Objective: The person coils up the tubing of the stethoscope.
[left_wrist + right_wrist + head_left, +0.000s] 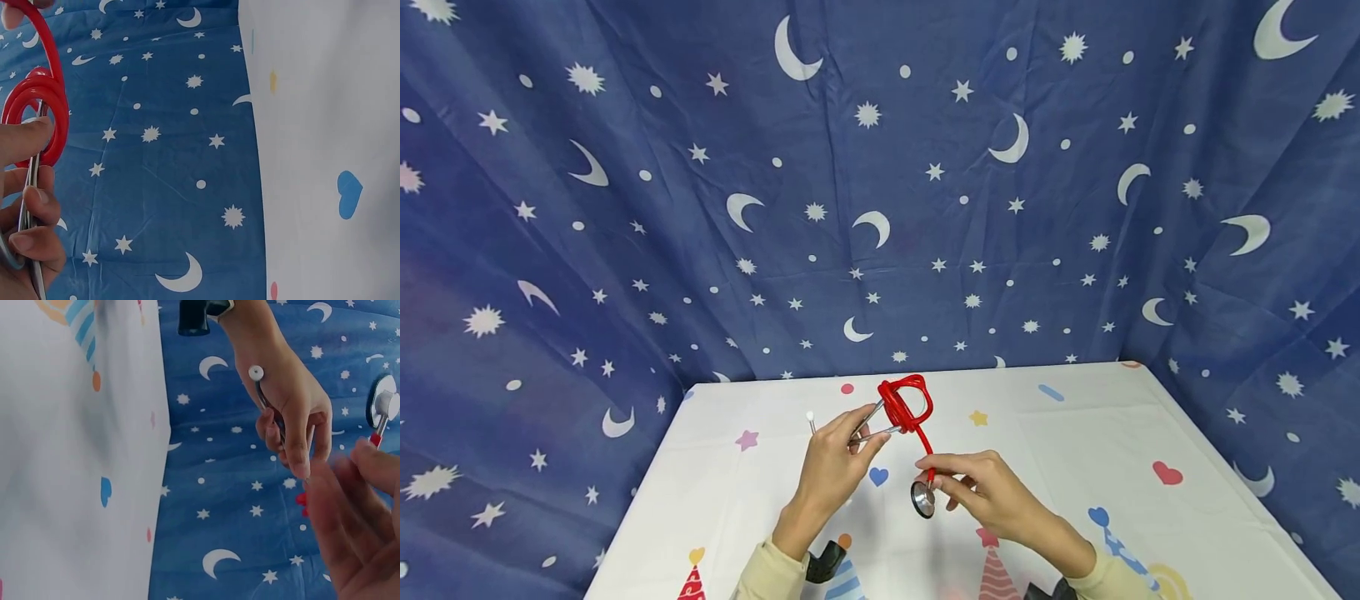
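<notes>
A stethoscope with red tubing (895,408) is held up over the table. Its tubing is wound in several loops around the metal ear tubes (32,169). My left hand (833,462) grips those ear tubes, thumb against the metal close to the coil. One white eartip (255,373) sticks out past the back of that hand. At the lower right, my right hand (992,492) pinches the straight end of the tubing between thumb and fingers, just above the silver chest piece (922,498). Its fingers look blurred in the right wrist view.
A white tablecloth (1060,450) printed with hearts, stars and party hats covers the table. Behind it and along both sides hangs a blue curtain (925,225) with moons and stars. Dark wrist straps (826,562) sit at the cuffs.
</notes>
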### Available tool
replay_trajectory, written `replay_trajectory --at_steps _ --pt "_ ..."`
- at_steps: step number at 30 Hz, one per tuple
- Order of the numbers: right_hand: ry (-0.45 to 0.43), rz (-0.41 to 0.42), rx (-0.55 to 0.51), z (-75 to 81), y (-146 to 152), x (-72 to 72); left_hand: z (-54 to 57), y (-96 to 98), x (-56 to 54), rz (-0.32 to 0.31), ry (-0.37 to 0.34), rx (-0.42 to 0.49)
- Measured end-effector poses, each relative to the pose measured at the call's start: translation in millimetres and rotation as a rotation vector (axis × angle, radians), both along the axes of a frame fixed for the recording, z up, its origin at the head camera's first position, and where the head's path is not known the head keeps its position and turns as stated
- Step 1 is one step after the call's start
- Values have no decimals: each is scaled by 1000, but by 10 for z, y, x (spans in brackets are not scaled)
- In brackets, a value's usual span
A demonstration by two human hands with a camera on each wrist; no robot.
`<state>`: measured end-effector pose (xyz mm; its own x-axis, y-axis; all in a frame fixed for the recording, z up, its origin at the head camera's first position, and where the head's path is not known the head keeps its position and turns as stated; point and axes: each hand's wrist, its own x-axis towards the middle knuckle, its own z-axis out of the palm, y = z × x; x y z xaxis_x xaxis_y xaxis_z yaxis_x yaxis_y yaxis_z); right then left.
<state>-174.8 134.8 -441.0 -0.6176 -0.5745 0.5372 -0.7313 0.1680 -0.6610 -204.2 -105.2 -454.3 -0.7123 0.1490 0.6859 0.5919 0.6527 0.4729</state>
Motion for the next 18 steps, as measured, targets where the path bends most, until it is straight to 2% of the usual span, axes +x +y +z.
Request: replay_trajectory --at_steps 5,7,10,14,18 --pt "97 -88 -80 -41 22 -58 2 54 16 0 1 -16" --pt "102 -105 -96 -39 26 -63 -7 66 30 5 6 -29" --pt "-16 -108 -175 -44 -2 -49 -25 78 52 7 23 -49" --pt "-203 -155 -317 -72 -69 -29 -16 98 83 13 69 -67" --pt "-341 -219 -331 -83 -107 -20 -3 114 99 18 152 -96"
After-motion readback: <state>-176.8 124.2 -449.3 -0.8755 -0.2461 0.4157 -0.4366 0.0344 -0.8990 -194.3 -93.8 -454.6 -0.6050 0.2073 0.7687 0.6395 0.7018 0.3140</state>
